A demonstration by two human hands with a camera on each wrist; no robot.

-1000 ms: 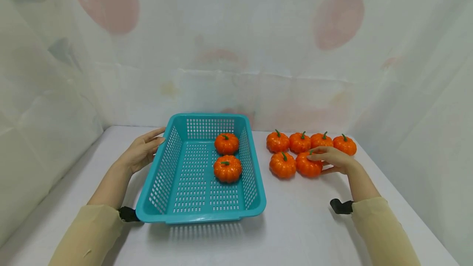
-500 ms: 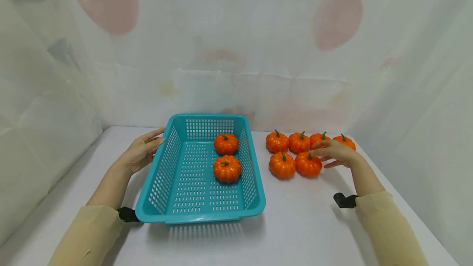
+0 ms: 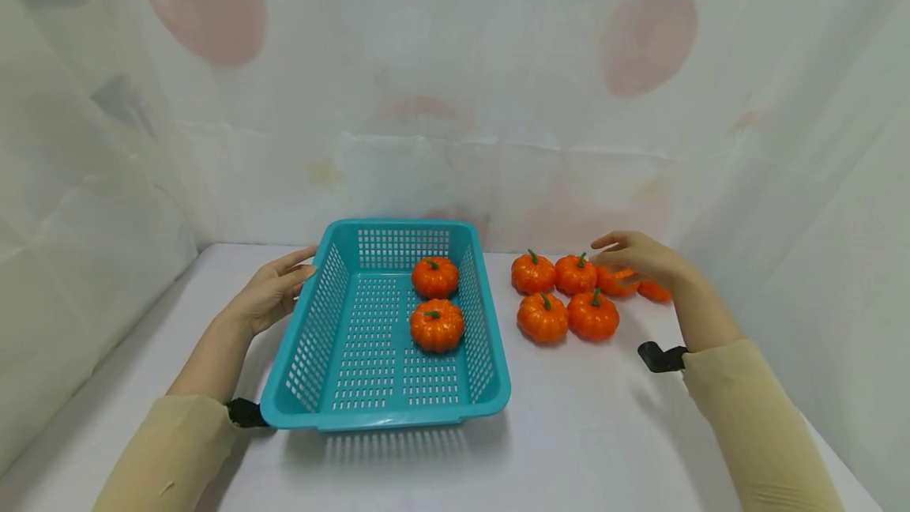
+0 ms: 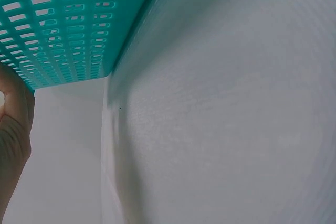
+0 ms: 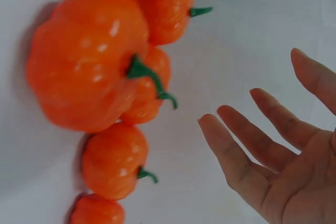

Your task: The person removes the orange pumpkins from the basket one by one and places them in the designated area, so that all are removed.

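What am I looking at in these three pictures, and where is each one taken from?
A person works with two bare hands; there is no machine. The wide picture comes from a camera on the person's head, the other two from cameras on each wrist. On the white table stands a teal basket with two small orange pumpkins inside. Six more pumpkins sit on the table beside it. The left hand rests against the basket's side wall, fingers straight. The right hand hovers open above the far pumpkins and holds nothing; its wrist camera shows the spread fingers and the pumpkins close up.
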